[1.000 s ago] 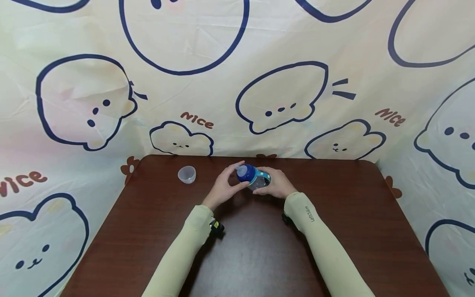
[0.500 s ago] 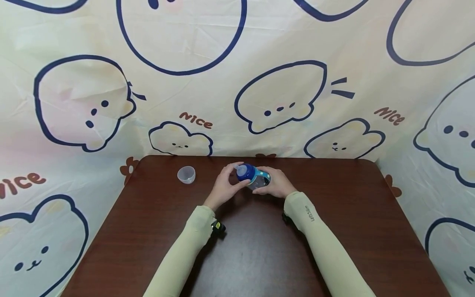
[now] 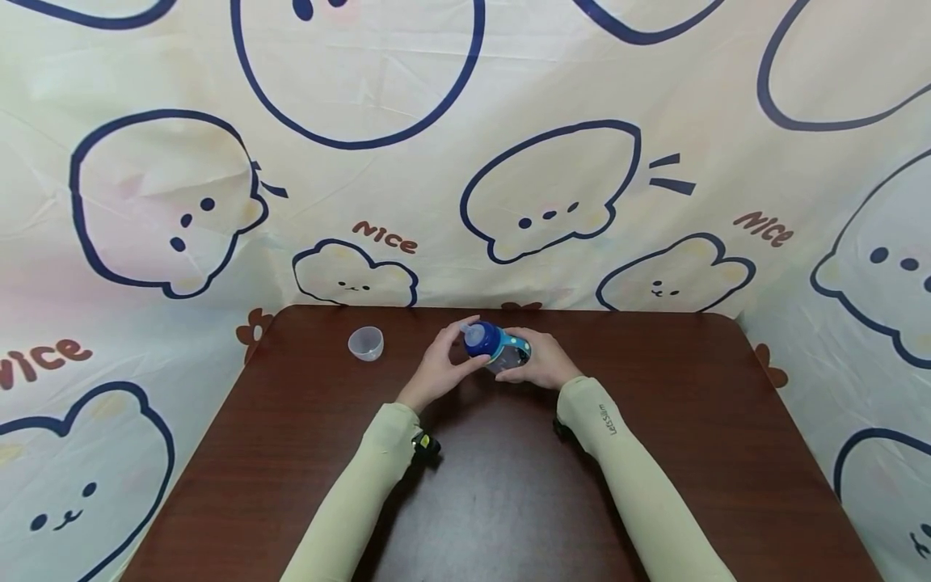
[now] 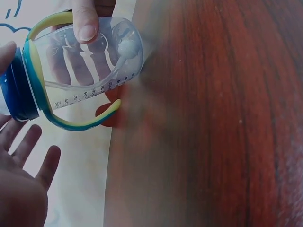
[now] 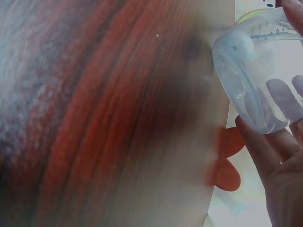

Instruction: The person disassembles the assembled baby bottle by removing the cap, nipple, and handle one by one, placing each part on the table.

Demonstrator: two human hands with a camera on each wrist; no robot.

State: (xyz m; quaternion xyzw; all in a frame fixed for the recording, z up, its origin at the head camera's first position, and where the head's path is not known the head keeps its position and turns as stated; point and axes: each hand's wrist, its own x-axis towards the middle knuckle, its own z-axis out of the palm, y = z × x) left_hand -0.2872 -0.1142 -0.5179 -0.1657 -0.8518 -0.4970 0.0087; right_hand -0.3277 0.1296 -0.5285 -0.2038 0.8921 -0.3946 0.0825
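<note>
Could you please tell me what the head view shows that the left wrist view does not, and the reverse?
Only the head view shows the clear cap lying apart on the table, both sleeves, and the cartoon backdrop. Only the left wrist view shows the bottle's printed scale, the yellow handles, the straw weight inside, and the right hand's fingers seen through the clear wall. Both show the tilted bottle gripped by the right hand, with the left hand on its blue lid.
</note>
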